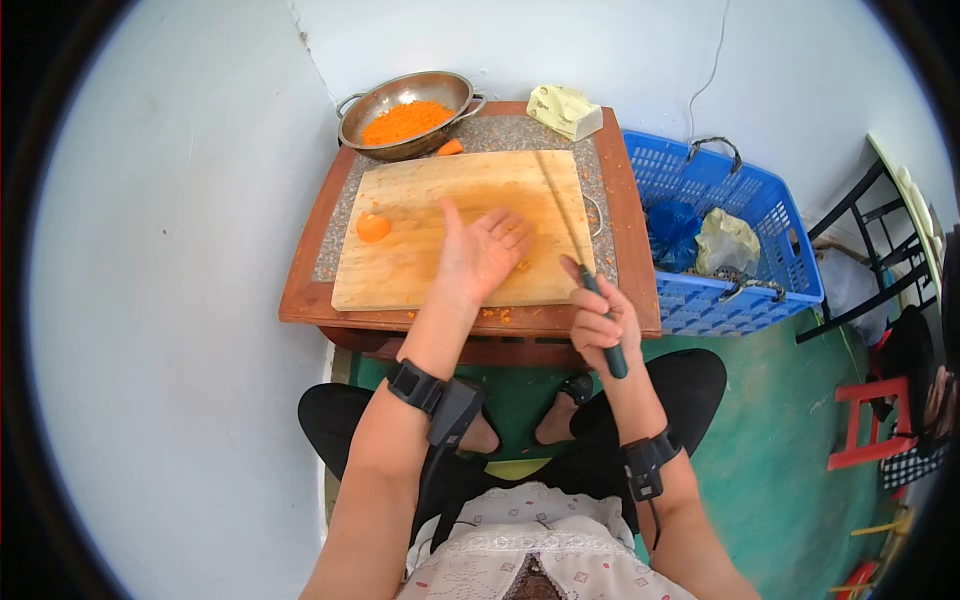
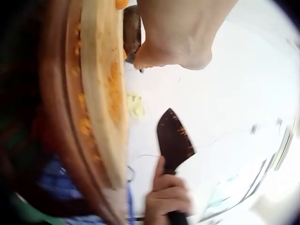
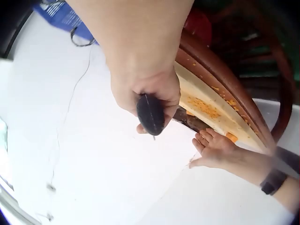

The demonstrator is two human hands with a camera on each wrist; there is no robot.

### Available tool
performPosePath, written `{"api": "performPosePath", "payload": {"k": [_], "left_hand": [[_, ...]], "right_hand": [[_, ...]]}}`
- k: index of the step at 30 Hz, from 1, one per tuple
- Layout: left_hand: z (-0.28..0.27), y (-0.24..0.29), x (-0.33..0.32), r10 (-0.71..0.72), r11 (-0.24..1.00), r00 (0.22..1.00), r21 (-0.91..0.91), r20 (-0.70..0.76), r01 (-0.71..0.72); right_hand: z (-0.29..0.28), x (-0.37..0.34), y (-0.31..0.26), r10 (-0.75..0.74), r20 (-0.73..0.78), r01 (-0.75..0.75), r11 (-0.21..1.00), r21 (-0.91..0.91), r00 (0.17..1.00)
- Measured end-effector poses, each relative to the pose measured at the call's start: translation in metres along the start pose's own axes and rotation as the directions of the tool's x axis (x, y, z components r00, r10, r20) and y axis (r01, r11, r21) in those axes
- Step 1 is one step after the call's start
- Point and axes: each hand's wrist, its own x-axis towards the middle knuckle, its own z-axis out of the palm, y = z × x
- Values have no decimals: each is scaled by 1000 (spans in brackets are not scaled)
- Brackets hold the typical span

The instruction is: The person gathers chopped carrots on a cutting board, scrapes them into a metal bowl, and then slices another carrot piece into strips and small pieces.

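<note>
My right hand (image 1: 607,318) grips the dark handle of a kitchen knife (image 2: 174,140), raised over the front right of the cutting board (image 1: 400,280). In the left wrist view orange bits cling to its broad dark blade; from the head the blade shows nearly edge-on. My left hand (image 1: 482,258) is held over the middle of the board, palm up and fingers spread, with a few orange crumbs on them. A piece of carrot (image 1: 373,228) lies on the board's left side. Fine orange scraps and an orange stain mark the wood.
Behind the board stands a metal pan (image 1: 372,148) with chopped carrot (image 1: 408,122). A carrot end (image 1: 450,147) lies beside it. A yellow tissue pack (image 1: 565,110) sits at the table's back right. To the right is a blue basket (image 1: 735,305) holding bags; a wall borders the left.
</note>
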Motion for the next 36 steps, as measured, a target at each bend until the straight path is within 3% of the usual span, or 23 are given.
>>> {"api": "performPosePath", "payload": {"k": [3, 6, 8, 11, 14, 15, 17, 18, 21, 22, 23, 26, 29, 36], "left_hand": [[5, -5, -3, -44, 998, 993, -34, 106, 48], [6, 5, -9, -52, 997, 989, -52, 140, 60], [-4, 18, -8, -87, 983, 979, -140, 184, 114], [2, 39, -20, -88, 992, 991, -82, 100, 97], [-13, 56, -5, 109, 991, 992, 68, 61, -113], [-24, 58, 4, 164, 939, 985, 298, 50, -172], [-45, 55, 19, 264, 677, 962, 696, 73, -239], [-47, 53, 17, 324, 529, 937, 795, 133, -296], [-60, 42, 8, 437, 17, 834, 924, 336, -381], [-71, 39, 10, 464, -152, 793, 917, 395, -368], [-82, 37, 11, 480, -318, 749, 886, 457, -337], [-99, 26, 12, 603, -610, 657, 792, 453, 14], [-97, 17, 21, 624, -561, 684, 826, 377, 56], [-68, -9, 41, 634, -347, 714, 934, 297, -81]], "right_hand": [[-9, 4, 5, -33, -122, 0, 965, -261, 992], [-6, 6, 6, -130, -243, -35, 816, -577, 961], [5, 6, 7, -187, -285, -63, 726, -685, 940], [8, 0, -1, -230, -267, -59, 646, -761, 936], [18, -12, -9, -341, -270, -68, 503, -861, 900], [19, -16, -9, -402, -288, -85, 452, -888, 869], [21, -25, -6, -538, -295, -116, 341, -933, 790], [22, -26, -7, -602, -280, -133, 278, -951, 748], [10, -36, -10, -677, -256, -178, 184, -967, 690], [9, -37, -7, -684, -290, -181, 229, -956, 669], [10, -37, -4, -689, -281, -180, 217, -959, 668], [13, -27, 8, -697, -270, -196, 186, -963, 664], [9, -8, 18, -683, -302, -254, 173, -952, 666], [-7, 35, 50, -620, -339, -406, 35, -913, 707]]}}
